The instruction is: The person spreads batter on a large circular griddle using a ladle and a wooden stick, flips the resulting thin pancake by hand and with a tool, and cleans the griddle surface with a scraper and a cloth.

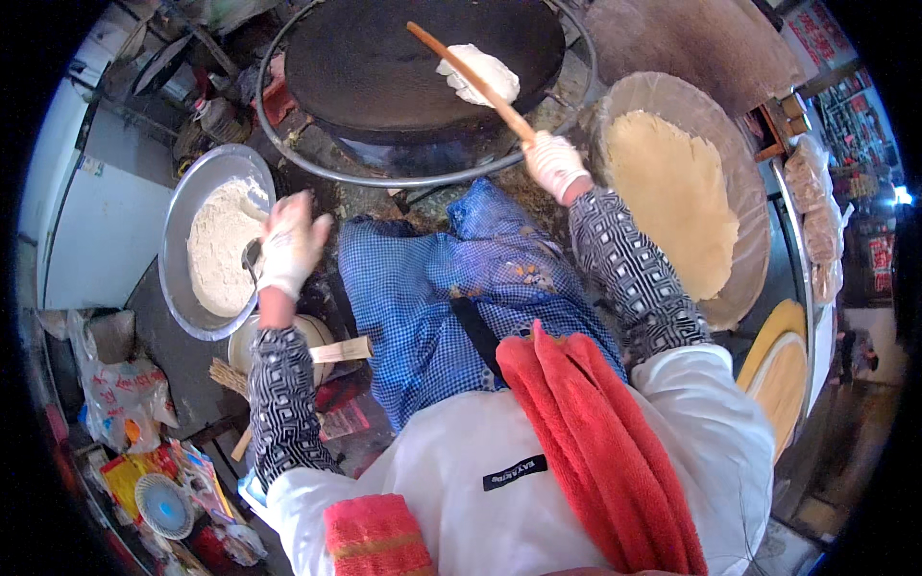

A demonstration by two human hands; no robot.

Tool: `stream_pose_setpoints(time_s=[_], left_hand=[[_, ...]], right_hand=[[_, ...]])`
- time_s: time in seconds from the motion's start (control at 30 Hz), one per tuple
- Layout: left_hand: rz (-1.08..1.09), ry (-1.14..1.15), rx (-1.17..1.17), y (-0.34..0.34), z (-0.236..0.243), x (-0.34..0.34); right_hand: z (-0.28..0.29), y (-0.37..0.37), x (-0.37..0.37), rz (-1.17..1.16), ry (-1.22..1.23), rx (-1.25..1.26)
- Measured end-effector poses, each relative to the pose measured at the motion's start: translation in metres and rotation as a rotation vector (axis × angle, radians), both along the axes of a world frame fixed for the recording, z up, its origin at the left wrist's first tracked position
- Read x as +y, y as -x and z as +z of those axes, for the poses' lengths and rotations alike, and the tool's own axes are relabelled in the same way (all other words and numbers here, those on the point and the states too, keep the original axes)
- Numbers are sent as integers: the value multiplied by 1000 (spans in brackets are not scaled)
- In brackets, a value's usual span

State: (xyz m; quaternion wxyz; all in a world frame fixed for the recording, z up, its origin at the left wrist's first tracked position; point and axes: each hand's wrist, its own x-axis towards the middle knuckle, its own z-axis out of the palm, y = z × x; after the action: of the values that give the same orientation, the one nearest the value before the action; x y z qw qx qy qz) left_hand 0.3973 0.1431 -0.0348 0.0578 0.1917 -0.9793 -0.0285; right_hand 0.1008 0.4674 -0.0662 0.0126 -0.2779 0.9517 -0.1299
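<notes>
My right hand, in a white glove, is closed round the near end of a long wooden stick. The stick slants up to the left across a dark round griddle. Beneath its middle, a white lump of dough or batter lies on the griddle's right part. My left hand, gloved too and slightly blurred, is over the right rim of a metal basin of pale flour or batter. Its fingers are apart, with nothing visible in them. A dark utensil leans in the basin beside that hand.
A metal ring surrounds the griddle. On the right, flat yellowish pancakes lie on a plastic-lined round tray. A straw brush and pale tub sit below the basin. Plastic bags lie far left. Round boards stand lower right.
</notes>
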Motion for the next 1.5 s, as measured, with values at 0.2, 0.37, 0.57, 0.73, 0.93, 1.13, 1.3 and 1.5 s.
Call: stream_pose_setpoints(time_s=[0.2,0.37,0.57,0.73,0.93,1.13,1.3,1.5], left_hand=[[-220,53,-117,117,11,149],[-84,186,-228,153,-52,205],[-73,282,-216,136,-67,210],[-73,288,-354,139,-55,215],[-21,298,-296,138,-55,204],[24,278,-248,134,-64,194],[31,248,-217,124,-64,181],[65,269,-131,127,-62,169]], right_hand=[[-11,-7,-12,53,4,80],[2,17,-2,-84,-49,10],[-14,16,16,-25,-90,112],[-4,16,11,33,-74,179],[-10,46,16,-11,-68,176],[-16,37,33,46,-114,174],[-1,44,22,70,-77,195],[-17,83,42,-60,-188,180]])
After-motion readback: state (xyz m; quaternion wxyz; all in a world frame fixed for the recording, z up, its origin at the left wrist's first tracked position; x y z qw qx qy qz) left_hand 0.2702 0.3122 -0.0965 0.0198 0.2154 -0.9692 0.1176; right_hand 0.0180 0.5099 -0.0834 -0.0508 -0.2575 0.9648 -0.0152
